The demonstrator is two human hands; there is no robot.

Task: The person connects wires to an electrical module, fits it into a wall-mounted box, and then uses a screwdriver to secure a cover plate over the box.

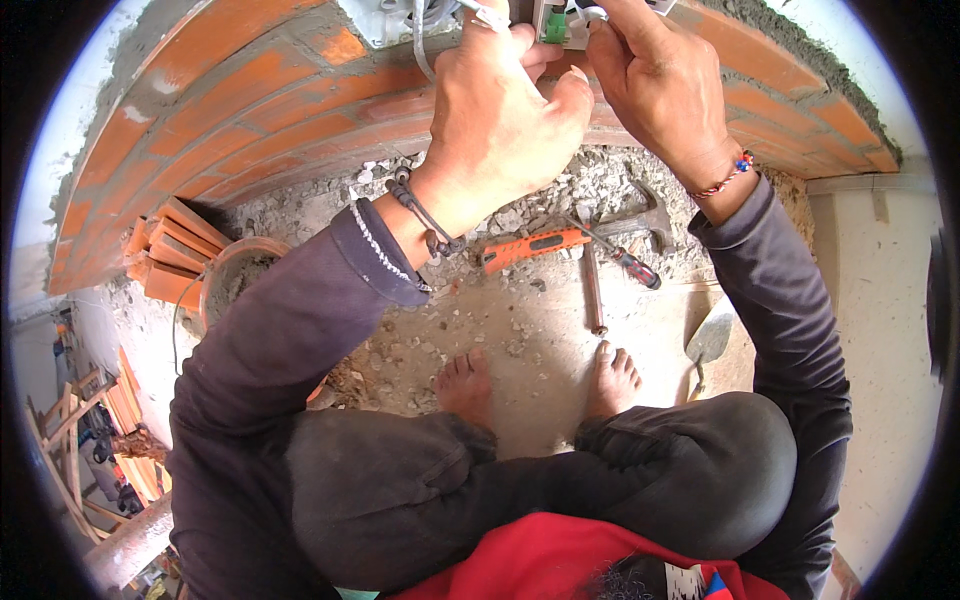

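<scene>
At the top edge, both hands are raised to a white electrical fitting with a green part (555,26), cut off by the frame. My left hand (500,125) curls its fingers against the fitting's lower left side, its thumb apart. A white wire (487,14) passes by its knuckles. Closed in a pinch, my right hand (665,95) is at the front of the fitting; what lies between its fingertips is too small to make out. A wall box (395,22) is set in the brickwork to the left, with a grey cable (420,45) hanging out of it.
The brick wall (230,100) curves across the top. Below lie rubble (600,175), an orange-handled tool (530,247), a hammer (655,220), a screwdriver (630,262), a chisel-like metal bar (594,290) and a trowel (712,332). A bucket (207,290) and stacked bricks (170,265) stand left.
</scene>
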